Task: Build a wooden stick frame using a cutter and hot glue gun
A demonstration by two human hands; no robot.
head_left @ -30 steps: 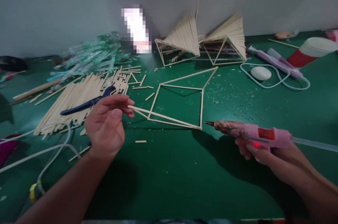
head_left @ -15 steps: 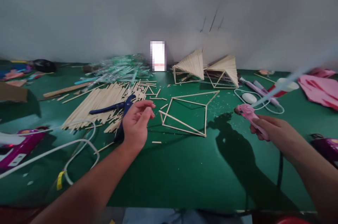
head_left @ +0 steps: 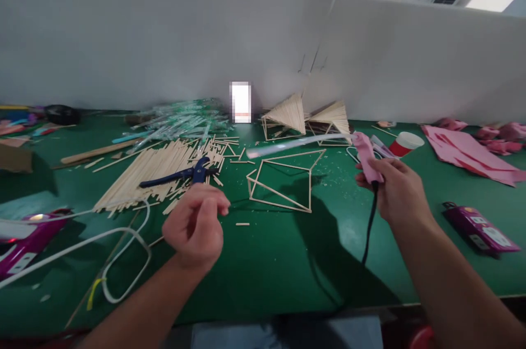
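My right hand (head_left: 395,191) is wrapped round a pink glue gun (head_left: 365,156), held up above the green table (head_left: 287,261). A clear glue stick (head_left: 296,144) juts out of the gun toward the left, and a black cord (head_left: 369,226) hangs below my fist. My left hand (head_left: 197,226) hovers over the table with its fingers curled loosely and nothing visible in them. Between my hands lies a frame of thin wooden sticks (head_left: 283,182). Blue cutters (head_left: 181,175) rest on a pile of wooden sticks (head_left: 143,176) just beyond my left hand.
Two finished fan-shaped stick models (head_left: 306,116) lean against the white partition. A red cup with a white lid (head_left: 405,144), pink cloth (head_left: 468,152), a purple box (head_left: 479,227), another glue gun (head_left: 24,234) with white cable (head_left: 110,236) and clear wrappers (head_left: 181,119) lie about.
My left hand let go of the stick frame and drew back. My right hand lifted the glue gun and swung it round, its nozzle away from the frame. My head tilted up.
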